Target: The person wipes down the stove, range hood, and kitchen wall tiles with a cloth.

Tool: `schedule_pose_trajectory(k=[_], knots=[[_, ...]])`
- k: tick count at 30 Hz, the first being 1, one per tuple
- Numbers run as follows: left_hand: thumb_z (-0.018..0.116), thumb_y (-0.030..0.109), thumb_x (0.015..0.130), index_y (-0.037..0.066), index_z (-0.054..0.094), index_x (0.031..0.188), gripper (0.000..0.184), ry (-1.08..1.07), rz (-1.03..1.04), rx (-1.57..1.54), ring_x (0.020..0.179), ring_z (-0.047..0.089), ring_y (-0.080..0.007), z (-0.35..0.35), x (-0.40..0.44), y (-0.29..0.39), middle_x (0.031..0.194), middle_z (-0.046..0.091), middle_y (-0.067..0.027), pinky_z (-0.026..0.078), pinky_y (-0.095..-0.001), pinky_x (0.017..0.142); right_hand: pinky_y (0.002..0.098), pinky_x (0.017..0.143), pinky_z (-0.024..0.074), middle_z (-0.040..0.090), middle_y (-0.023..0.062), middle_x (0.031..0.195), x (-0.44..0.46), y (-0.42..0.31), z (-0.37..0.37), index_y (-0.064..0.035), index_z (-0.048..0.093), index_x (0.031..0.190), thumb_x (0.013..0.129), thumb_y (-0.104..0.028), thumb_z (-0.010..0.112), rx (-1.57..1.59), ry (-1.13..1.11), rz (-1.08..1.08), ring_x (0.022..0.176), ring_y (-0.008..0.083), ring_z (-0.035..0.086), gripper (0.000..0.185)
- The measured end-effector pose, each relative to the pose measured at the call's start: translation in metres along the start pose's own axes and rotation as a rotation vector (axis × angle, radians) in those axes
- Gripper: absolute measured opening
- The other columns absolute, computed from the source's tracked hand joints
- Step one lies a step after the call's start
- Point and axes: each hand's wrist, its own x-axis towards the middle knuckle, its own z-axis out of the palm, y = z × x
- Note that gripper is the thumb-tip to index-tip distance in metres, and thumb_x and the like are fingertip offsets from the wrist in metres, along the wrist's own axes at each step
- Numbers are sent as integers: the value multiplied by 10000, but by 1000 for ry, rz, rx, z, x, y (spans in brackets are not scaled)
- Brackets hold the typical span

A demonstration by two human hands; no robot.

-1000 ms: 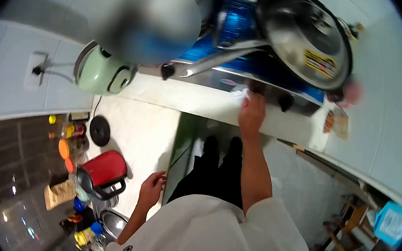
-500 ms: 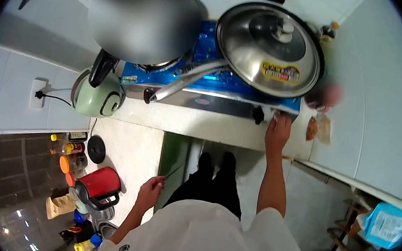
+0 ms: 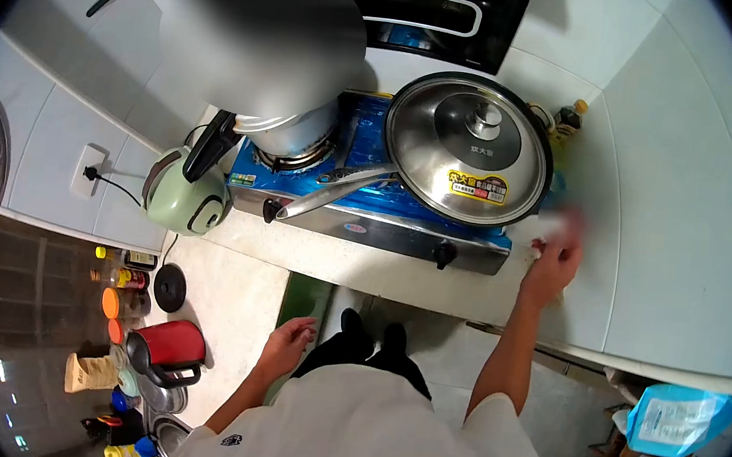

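Observation:
My right hand point(image 3: 550, 273) is at the right end of the stove, fingers bent together around a small whitish bit. A blurred patch covers part of the fingertips, so what they hold is unclear. My left hand point(image 3: 287, 347) hangs low beside the left counter edge, its fingers curled; no object shows clearly in it. Nearest the right hand is a wide pan with a steel lid point(image 3: 444, 161), sitting on the right burner of the gas stove point(image 3: 383, 233). The pan's long handle point(image 3: 338, 194) points left. A stove knob point(image 3: 444, 255) is left of my right hand.
A pot with a black handle point(image 3: 211, 145) is on the left burner, mostly blurred. Beside it stands a green rice cooker point(image 3: 186, 196). On the left counter are a red kettle point(image 3: 171, 346), a black lid point(image 3: 170, 286) and several bottles. A sauce bottle point(image 3: 569, 120) stands behind the pan.
My right hand has moved right, from near the stove's right knob to past the stove's end. A thin strip seen at the left hand is no longer visible. The view has shifted.

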Motion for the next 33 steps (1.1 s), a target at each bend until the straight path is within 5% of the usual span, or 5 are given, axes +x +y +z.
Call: schedule_pose_trajectory(k=[3, 5, 13, 21, 33], knots=[[514, 108, 1052, 50, 581, 1348, 309, -4, 62, 172, 955, 633, -115, -14, 16, 4, 1088, 679, -35, 520, -279, 865, 286, 689, 565, 640, 109, 1160, 14, -32, 16, 0, 591, 1249, 994, -81, 582, 69, -13, -116, 969, 161, 622, 268], [551, 143, 1034, 55, 619, 1308, 296, 45, 136, 161, 847, 623, -105, -24, 26, -1, 968, 693, -38, 521, -275, 757, 303, 709, 562, 641, 82, 1145, 35, -25, 3, -19, 594, 1247, 985, -123, 620, -644, 14, -1039, 932, 149, 624, 283], [493, 76, 1046, 38, 582, 1349, 318, -113, 150, 209, 977, 634, -142, -23, 54, 36, 1125, 681, -81, 513, -282, 847, 314, 790, 558, 610, 71, 1146, -40, -31, 5, -19, 596, 1231, 1013, -173, 588, -259, -146, -270, 901, 137, 619, 267], [515, 103, 1040, 47, 591, 1331, 306, -129, 126, 196, 1004, 642, -138, -16, 49, 38, 1127, 680, -81, 522, -294, 902, 397, 828, 511, 673, 165, 1022, -115, 95, 15, -58, 690, 1055, 870, 19, 621, -601, -419, -180, 938, 359, 639, 212], [546, 81, 1017, 41, 627, 1285, 283, -60, 205, 118, 949, 659, -142, -27, 62, 21, 1031, 710, -78, 525, -287, 870, 309, 781, 577, 574, 85, 1140, -12, -71, 28, 11, 481, 1268, 992, -75, 612, 3, -106, -160, 976, 159, 610, 317]])
